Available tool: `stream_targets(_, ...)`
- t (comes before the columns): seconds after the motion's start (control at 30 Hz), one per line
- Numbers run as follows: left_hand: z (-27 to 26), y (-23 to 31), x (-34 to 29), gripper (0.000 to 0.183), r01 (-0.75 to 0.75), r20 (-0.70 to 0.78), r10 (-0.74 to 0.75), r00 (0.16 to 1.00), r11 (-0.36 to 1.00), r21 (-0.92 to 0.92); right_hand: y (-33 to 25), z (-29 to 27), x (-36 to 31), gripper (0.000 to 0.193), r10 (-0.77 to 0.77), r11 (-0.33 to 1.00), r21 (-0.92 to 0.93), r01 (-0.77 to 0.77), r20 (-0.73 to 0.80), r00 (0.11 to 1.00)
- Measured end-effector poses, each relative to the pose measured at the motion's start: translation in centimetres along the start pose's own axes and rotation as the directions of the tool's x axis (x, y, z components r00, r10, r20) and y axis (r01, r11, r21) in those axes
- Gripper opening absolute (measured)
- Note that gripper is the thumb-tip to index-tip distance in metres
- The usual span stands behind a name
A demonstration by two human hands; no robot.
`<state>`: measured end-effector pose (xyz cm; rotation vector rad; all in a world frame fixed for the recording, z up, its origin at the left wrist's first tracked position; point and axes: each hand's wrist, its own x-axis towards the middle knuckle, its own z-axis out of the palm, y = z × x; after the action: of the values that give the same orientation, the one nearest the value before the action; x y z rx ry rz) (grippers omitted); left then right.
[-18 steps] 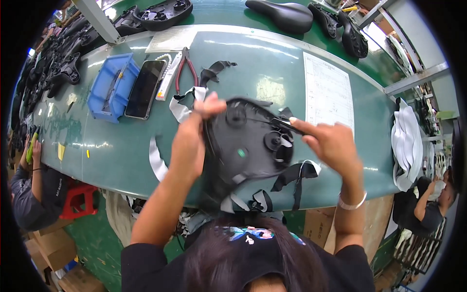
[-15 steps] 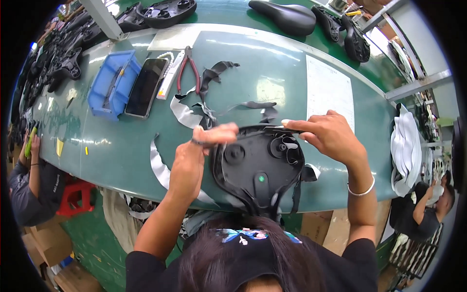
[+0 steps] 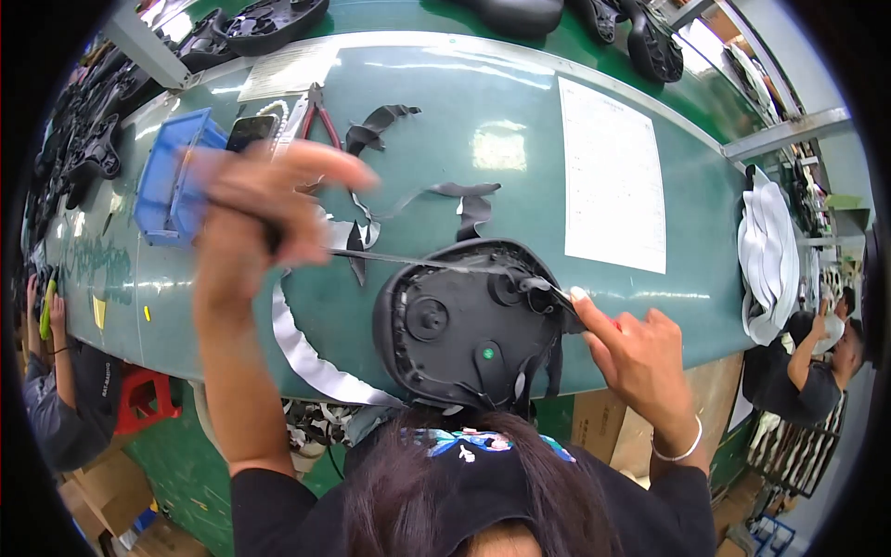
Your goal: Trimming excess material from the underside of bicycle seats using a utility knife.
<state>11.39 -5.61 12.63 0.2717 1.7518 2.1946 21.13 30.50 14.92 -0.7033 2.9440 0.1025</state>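
A black bicycle saddle (image 3: 445, 348) lies underside up at the near edge of the green table, in front of my body. A thin dark strip of trimming (image 3: 399, 258) stretches taut from the saddle's far right part to my left hand (image 3: 269, 204). That hand is smeared by motion, but the strip ends in its grip, left of the saddle. My right hand (image 3: 645, 357) is at the saddle's right edge, closed round a slim tool (image 3: 559, 293), its tip near the rim. A bit of red shows between the fingers; the tool's kind is unclear.
White and black offcuts (image 3: 311, 348) lie around the saddle. Beyond my left hand are a blue bin (image 3: 158, 200), a phone (image 3: 249, 132) and red-handled pliers (image 3: 320, 116). A paper sheet (image 3: 613, 176) lies at the right. More saddles (image 3: 654, 51) stand behind. People work at both sides.
My left hand has swung left and away from the saddle, drawing the dark strip out. My right hand has moved down along the saddle's right edge. The saddle has turned and shifted slightly left.
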Motion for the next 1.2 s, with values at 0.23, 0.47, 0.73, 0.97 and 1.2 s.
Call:
stream_targets(0.23,10.4,-6.0,6.1,0.02,-0.269,0.692,0.104,0.714,0.954,0.135,0.5,1.5,-0.2,0.049,-0.002,0.998,0.062,0.005,-0.06,0.998)
stream_targets(0.47,11.3,-1.5,7.1,0.021,-0.488,-0.395,0.312,0.864,0.715,-0.501,-3.0,3.8,-4.5,0.054,0.289,0.881,0.391,-0.265,-0.003,0.957)
stream_targets(0.73,7.0,-7.3,3.0,0.023,-0.116,0.098,0.063,0.993,0.427,0.897,-3.1,7.3,-2.9,0.053,0.596,0.274,0.933,-0.233,0.025,0.802)
stream_targets(0.97,3.0,-5.0,6.0,0.026,0.007,-0.525,-0.197,0.828,0.94,-0.342,1.7,4.2,3.6,0.037,0.804,0.28,0.959,-0.044,-0.209,0.557)
stream_targets(1.2,6.0,-8.6,10.0,0.022,-0.693,0.68,0.176,0.711,0.334,0.638,7.8,6.4,15.9,0.032,0.662,0.427,0.903,0.052,-0.351,0.663)
